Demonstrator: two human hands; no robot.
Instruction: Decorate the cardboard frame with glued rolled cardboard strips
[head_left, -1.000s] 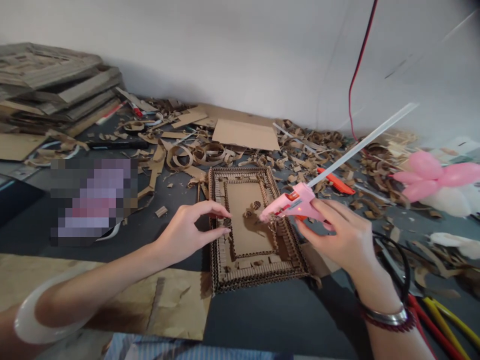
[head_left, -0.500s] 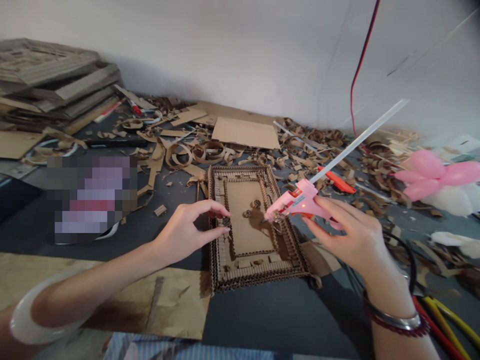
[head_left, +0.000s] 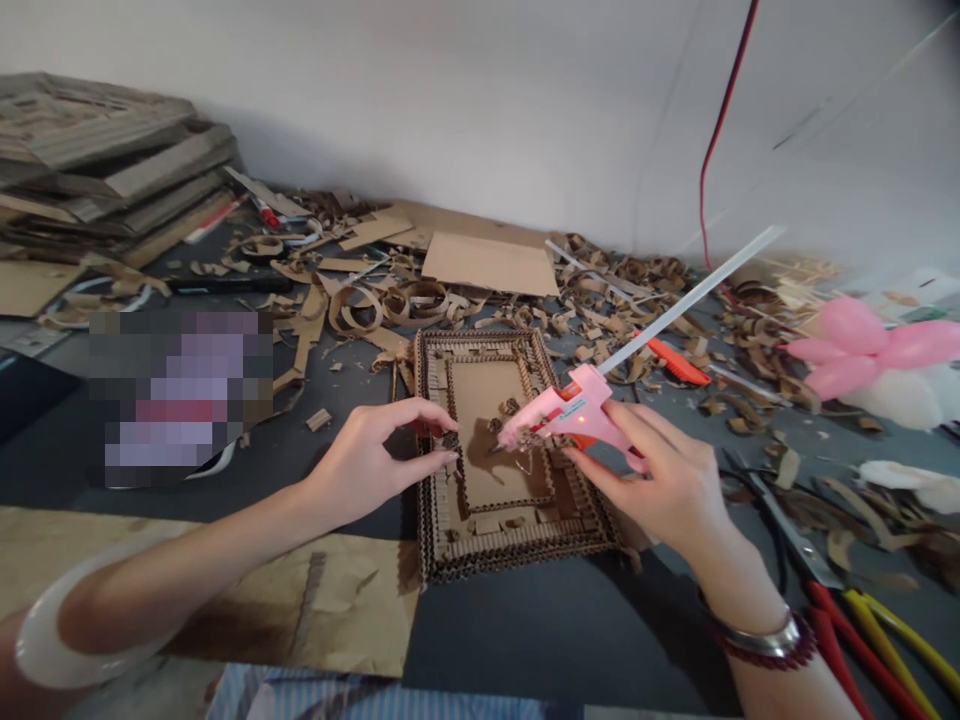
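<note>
A pink hot glue gun point(head_left: 562, 415) is gripped in my right hand point(head_left: 660, 465), a long clear glue stick point(head_left: 694, 298) jutting from its back. Its nozzle points left, over the middle of a rectangular cardboard frame point(head_left: 517, 540) with corrugated edging. Between thumb and fingertips, my left hand point(head_left: 382, 450) pinches a small cardboard roll point(head_left: 451, 440) above the frame's left side. Two more little rolls, one of them a dark cardboard roll point(head_left: 509, 407), lie on the flat inner panel point(head_left: 491, 382) near the nozzle.
Cardboard scraps point(head_left: 360, 305) litter the table's back. Stacked cardboard pieces point(head_left: 112, 160) stand at the far left. On the right lie an orange cutter point(head_left: 679, 360), pink balloons point(head_left: 862, 345) and red-handled scissors point(head_left: 832, 620). A brown sheet point(head_left: 352, 600) lies at the front left.
My right hand has moved left with the glue gun, bringing its nozzle nearer the cardboard roll in my left hand. The left hand has stayed almost still.
</note>
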